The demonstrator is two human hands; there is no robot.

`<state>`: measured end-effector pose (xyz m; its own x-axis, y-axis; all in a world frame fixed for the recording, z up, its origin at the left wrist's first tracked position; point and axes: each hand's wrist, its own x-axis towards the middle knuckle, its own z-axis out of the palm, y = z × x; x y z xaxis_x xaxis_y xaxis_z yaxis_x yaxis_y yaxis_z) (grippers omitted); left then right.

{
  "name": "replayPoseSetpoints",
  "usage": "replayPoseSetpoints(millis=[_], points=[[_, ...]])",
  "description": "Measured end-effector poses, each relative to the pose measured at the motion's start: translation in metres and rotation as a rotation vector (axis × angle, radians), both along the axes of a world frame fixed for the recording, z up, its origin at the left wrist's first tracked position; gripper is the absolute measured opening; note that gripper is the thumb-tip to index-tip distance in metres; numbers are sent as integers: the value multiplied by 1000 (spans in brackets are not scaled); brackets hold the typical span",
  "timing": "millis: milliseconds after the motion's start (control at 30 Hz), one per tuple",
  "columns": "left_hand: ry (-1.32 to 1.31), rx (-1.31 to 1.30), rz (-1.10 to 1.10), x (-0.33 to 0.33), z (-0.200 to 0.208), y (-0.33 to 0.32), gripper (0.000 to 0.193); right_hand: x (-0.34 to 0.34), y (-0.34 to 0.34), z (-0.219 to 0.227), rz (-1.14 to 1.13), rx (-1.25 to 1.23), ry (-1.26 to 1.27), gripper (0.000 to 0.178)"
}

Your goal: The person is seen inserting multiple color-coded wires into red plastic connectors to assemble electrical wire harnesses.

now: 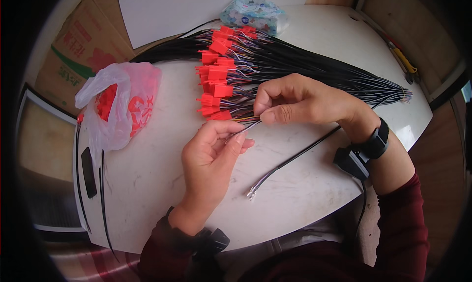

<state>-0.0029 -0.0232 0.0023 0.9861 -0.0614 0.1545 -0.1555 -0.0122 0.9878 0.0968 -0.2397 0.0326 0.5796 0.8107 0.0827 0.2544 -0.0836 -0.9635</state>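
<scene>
Over the middle of the white table, my left hand (pixel 209 151) is closed, thumb against fingers, on thin wires (pixel 251 125). Just above and to its right, my right hand (pixel 302 102) pinches the same wires between thumb and fingertips. A grey wire and a yellow-red one show between the hands; their ends are hard to make out. Behind my hands lies a big bundle of black cables (pixel 305 60), its left ends fitted with red plastic connectors (pixel 216 75). A black cable (pixel 300 151) runs out below my right wrist and ends in loose thin wires with small metal tips (pixel 251 192).
A plastic bag (pixel 145 92) with red pieces inside stands at the left, near a dark flat object (pixel 89 173). A pack of wipes (pixel 253 14) sits at the back. Yellow-handled pliers (pixel 405 60) lie at the right edge. A cardboard box (pixel 83 36) stands behind the bag.
</scene>
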Motion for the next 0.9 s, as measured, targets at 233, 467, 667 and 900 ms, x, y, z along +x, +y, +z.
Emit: replayPoseSetpoints(millis=[233,467,667,900], points=[[-30,-7,-18,0,2,-1,10,-1,4,-3,24,-1,81,16],[-27,5,-22,-1,2,-1,10,-2,6,-5,5,61,180,14],[-17,3,-25,-1,4,-2,12,0,4,-6,-5,41,241,16],[-23,6,1,1,6,-3,15,0,5,-7,-4,18,232,17]])
